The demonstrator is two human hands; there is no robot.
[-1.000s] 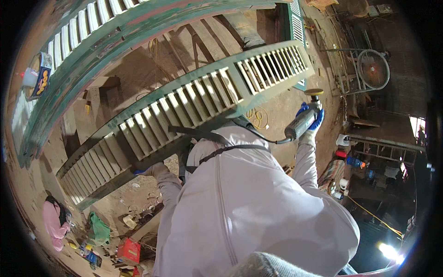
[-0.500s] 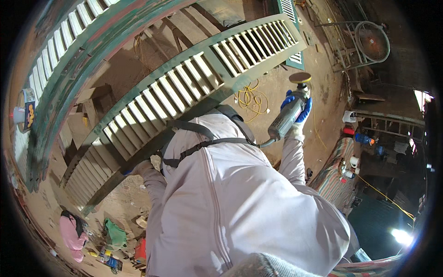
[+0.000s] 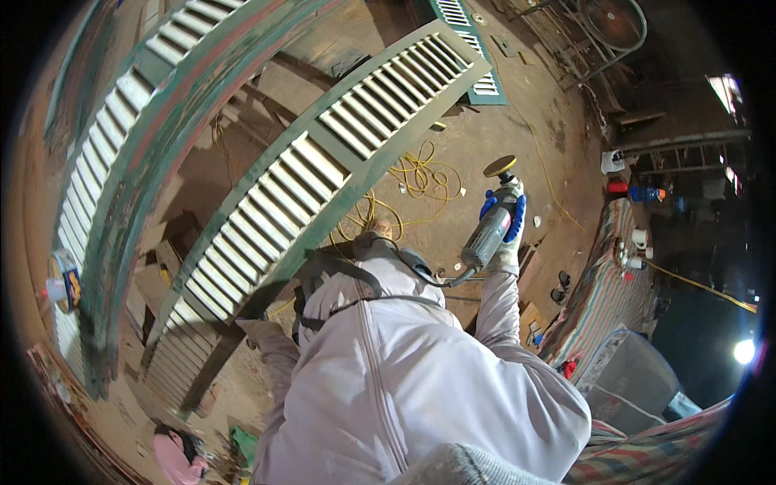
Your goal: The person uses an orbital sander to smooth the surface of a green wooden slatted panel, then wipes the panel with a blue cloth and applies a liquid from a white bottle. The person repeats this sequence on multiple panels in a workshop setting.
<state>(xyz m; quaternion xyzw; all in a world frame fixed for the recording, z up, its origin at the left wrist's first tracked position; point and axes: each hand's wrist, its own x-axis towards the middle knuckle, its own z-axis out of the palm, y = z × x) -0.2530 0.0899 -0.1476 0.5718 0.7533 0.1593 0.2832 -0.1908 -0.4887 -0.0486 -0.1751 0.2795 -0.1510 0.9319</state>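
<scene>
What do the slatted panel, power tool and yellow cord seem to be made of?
Slatted panel: probably wood, dull green paint on the frame, judging by its thick rails and fitted pale slats.
Power tool: likely moulded grey plastic, from its smooth rounded body.
Yellow cord: plastic or rubber sheath, given its loose coils.

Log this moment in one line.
right hand: grips grey power tool; disc: apart from louvered shutter; left hand: at shutter's edge; floor: yellow cable
</scene>
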